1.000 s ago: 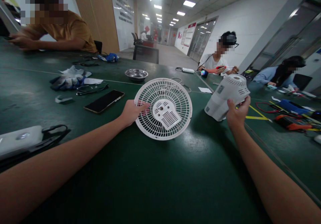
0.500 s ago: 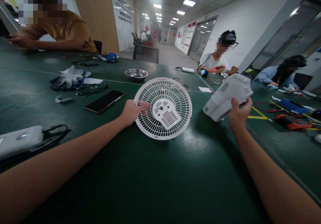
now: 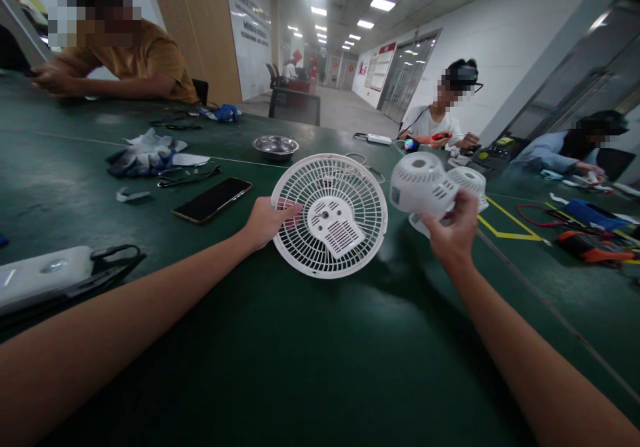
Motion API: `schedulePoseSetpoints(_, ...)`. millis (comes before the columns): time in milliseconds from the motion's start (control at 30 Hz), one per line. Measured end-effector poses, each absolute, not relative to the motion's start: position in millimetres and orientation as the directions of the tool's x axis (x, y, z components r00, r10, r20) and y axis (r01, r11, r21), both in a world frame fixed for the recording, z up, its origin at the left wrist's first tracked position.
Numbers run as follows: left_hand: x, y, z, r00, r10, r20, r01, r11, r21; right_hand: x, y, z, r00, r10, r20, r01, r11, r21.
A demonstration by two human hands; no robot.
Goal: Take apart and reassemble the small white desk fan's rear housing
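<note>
White housing (image 3: pixel 415 183) turns and shifts left toward the fan grille (image 3: pixel 330 217)

Right hand (image 3: pixel 453 237) and housing both sit nearer the grille than before. Thumb and fingers grip the housing's right side; its rounded, vented end lies left of that hand, close beside the grille's right edge. Blur hides which way its long axis runs. Another vented white piece (image 3: pixel 471 181) shows behind the fingers; whether it joins the housing, I cannot tell. Left hand (image 3: pixel 265 223) pinches the grille's left rim, holding its round face tilted.
</note>
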State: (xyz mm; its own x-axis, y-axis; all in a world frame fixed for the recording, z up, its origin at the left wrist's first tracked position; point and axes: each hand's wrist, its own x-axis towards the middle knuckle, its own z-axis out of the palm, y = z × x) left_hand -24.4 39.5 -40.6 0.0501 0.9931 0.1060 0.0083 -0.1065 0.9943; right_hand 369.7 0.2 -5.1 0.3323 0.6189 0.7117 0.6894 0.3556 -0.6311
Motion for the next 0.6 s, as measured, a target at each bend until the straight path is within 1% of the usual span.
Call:
schedulePoseSetpoints(100,-23.0,37.6,-38.1,0.048,0.993,0.106,-0.010,-0.105,0.994,350.8,5.3,-24.3,0.266,0.767,0.584,0.717,0.247,-0.651)
schedulePoseSetpoints(167,-22.5,37.2,-37.3,0.053,0.994,0.096,-0.036,-0.095,0.995,346.4,10.1,-33.3,0.267,0.839,0.473,0.722,0.151,-0.675)
schedulePoseSetpoints(233,-22.6,37.5,-37.2,0.057,0.995,0.086,-0.042,-0.084,0.996,346.3,14.5,-38.5,0.270,0.887,0.374,0.733,0.062,-0.677)
schedulePoseSetpoints(300,-23.4,38.3,-37.8,0.064,0.994,0.083,-0.032,-0.081,0.996,347.3,17.8,-42.0,0.263,0.911,0.319,0.772,-0.001,-0.635)
schedulePoseSetpoints(400,-24.5,39.5,-38.6,0.067,0.994,0.088,-0.021,-0.086,0.996,346.2,19.1,-46.4,0.240,0.927,0.287,0.881,-0.084,-0.466)
schedulePoseSetpoints(467,-24.6,39.7,-38.8,0.070,0.994,0.086,-0.020,-0.085,0.996,343.0,17.1,-46.9,0.243,0.932,0.269,0.920,-0.134,-0.367)
schedulePoseSetpoints(533,-24.2,39.8,-38.8,0.069,0.994,0.084,-0.025,-0.082,0.996,338.5,12.8,-43.3,0.249,0.925,0.289,0.923,-0.136,-0.360)
schedulePoseSetpoints(600,-23.5,39.9,-39.1,0.061,0.995,0.084,-0.037,-0.082,0.996,332.2,6.4,-35.5,0.205,0.893,0.401,0.913,-0.027,-0.406)
